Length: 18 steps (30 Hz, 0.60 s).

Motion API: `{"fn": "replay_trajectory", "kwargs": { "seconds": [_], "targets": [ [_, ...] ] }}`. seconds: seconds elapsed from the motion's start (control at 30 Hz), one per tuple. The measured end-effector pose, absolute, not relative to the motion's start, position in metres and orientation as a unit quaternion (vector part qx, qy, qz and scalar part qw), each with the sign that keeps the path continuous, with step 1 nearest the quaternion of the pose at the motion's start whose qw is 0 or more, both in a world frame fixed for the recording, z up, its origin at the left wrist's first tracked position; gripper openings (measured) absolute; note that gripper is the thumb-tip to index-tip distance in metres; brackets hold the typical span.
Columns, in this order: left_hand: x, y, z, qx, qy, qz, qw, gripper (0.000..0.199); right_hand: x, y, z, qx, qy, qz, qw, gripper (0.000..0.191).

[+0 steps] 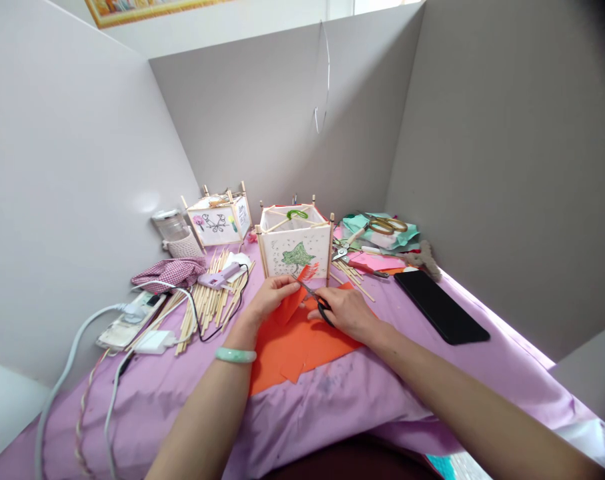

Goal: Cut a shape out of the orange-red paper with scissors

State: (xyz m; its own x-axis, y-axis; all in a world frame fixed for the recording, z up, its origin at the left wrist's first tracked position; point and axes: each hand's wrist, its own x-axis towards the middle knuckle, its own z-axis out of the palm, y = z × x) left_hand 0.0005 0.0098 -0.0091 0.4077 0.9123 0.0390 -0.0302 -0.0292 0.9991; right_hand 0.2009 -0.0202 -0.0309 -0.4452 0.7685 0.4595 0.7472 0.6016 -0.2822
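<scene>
My left hand point(275, 295), with a pale green bangle on the wrist, pinches a small orange paper strip point(293, 303) whose upper end is cut into a fringe. Black-handled scissors point(322, 305) are gripped in my right hand point(346, 312), their blades pointing left at the strip near my left fingertips. Beneath both hands lies a larger orange sheet point(302, 347) with small paper scraps on it. Just beyond them stands a white-sided stick-framed lantern point(282, 247) with a green leaf drawing on its front and a green loop on top.
A second lantern point(215, 227) stands back left, near a jar point(175, 230). Wooden sticks point(207, 303), a lilac glue gun point(222, 275), checked cloth point(169, 272) and a power strip point(132, 319) lie left. Right are pliers point(349, 247), gold-handled scissors point(387, 225) and a black phone point(442, 307).
</scene>
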Motion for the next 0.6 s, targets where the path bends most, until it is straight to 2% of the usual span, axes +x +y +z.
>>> {"fn": "replay_trajectory", "kwargs": {
  "seconds": [0.3,0.6],
  "targets": [
    [0.0018,0.0074,-0.0072,0.595,0.362,0.396,0.599,0.024,0.201,-0.0208,-0.029,-0.448,-0.848,0.022,0.281,0.034],
    [0.0007,0.0119,-0.0098,0.554,0.37,0.439,0.602,0.03,0.2029,-0.0216,-0.0281,-0.453,-0.848,0.027,0.274,0.043]
  ]
}}
